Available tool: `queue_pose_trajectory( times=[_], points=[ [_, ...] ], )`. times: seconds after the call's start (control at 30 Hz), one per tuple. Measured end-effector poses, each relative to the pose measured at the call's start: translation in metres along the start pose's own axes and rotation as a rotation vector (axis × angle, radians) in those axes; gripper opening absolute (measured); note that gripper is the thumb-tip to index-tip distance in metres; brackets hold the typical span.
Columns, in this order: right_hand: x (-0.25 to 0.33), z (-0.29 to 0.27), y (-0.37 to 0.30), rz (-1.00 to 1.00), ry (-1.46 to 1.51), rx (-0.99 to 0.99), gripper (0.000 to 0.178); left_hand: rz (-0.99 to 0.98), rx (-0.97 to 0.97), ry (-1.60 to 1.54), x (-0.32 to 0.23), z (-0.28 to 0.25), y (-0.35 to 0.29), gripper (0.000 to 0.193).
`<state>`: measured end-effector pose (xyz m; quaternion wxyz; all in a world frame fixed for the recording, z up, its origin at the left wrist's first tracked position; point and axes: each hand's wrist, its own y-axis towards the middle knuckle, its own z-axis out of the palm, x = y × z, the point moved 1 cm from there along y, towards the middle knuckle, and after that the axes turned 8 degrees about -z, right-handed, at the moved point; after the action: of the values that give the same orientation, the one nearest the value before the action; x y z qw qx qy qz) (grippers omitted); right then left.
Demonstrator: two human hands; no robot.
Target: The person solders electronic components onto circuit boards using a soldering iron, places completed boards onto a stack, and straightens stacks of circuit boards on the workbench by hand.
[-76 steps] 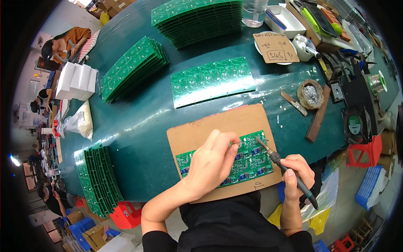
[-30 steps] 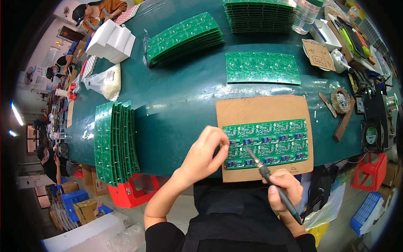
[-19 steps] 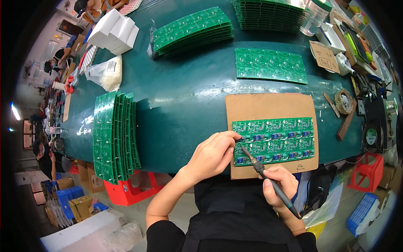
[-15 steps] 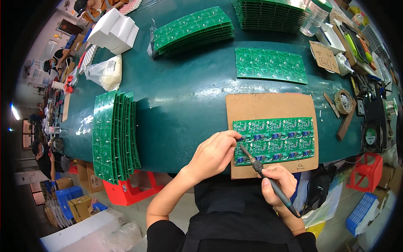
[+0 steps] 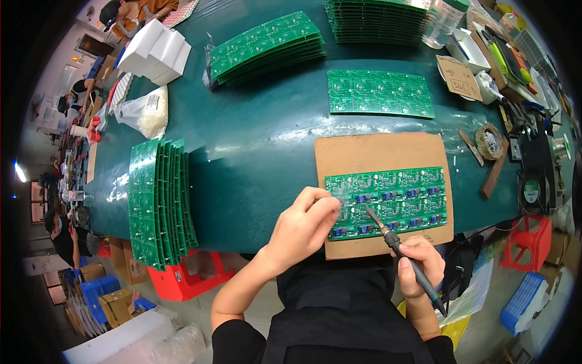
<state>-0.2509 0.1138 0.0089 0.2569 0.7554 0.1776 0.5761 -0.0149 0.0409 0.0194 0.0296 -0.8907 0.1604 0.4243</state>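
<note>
A green circuit board point(image 5: 394, 209) with rows of small parts, some of them blue, lies on a sheet of brown cardboard point(image 5: 382, 151) before me. Pinched around a soldering iron point(image 5: 418, 273), my right hand point(image 5: 423, 261) is just beyond the cardboard's near right edge. The iron slants up and left, its tip over the board near a blue part in the far row; whether it touches is too small to tell. My left hand point(image 5: 303, 227) is at the board's left end, fingers curled together. Anything between those fingertips is hidden.
Upright green boards point(image 5: 154, 203) stand at the left. Farther off are a flat board stack point(image 5: 267, 48), a taller stack point(image 5: 376, 21) and one separate board panel point(image 5: 381, 92). White boxes point(image 5: 154, 51), a bag of pellets point(image 5: 148, 115) and a round metal-wool holder point(image 5: 490, 143) flank the table.
The soldering iron's tip has moved right across the board with my right hand. My left hand has drawn back from the blue part at the left end. The whole view has shifted slightly.
</note>
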Motion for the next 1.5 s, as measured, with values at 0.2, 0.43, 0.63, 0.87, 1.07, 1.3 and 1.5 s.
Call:
queue_pose_trajectory(
  times=[0.2, 0.43, 0.63, 0.87, 1.07, 1.3, 1.5],
  points=[
    [-0.001, 0.0, -0.001, 0.011, -0.021, 0.011, 0.015, 0.102, -0.034, -0.035, -0.001, 0.028, 0.009, 0.017],
    [-0.005, -0.001, 0.002, 0.019, -0.035, 0.033, 0.016, 0.118, -0.037, 0.093, -0.007, 0.035, 0.013, 0.015],
    [-0.003, -0.008, 0.005, -0.039, -0.034, 0.047, 0.018, 0.136, -0.041, 0.046, -0.01, 0.03, 0.014, 0.013],
    [-0.007, -0.04, 0.006, -0.025, -0.084, -0.046, 0.02, -0.005, 0.013, -0.026, -0.033, 0.029, 0.025, 0.013],
    [-0.011, -0.037, 0.002, 0.036, -0.091, -0.022, 0.017, 0.162, 0.013, 0.09, -0.031, 0.06, 0.037, 0.015],
    [-0.015, -0.037, 0.006, 0.013, -0.059, -0.01, 0.018, 0.191, 0.014, 0.185, -0.033, 0.066, 0.037, 0.016],
    [-0.016, -0.053, 0.007, -0.035, -0.094, -0.142, 0.016, 0.088, 0.019, 0.071, -0.046, 0.048, 0.041, 0.018]
  ],
)
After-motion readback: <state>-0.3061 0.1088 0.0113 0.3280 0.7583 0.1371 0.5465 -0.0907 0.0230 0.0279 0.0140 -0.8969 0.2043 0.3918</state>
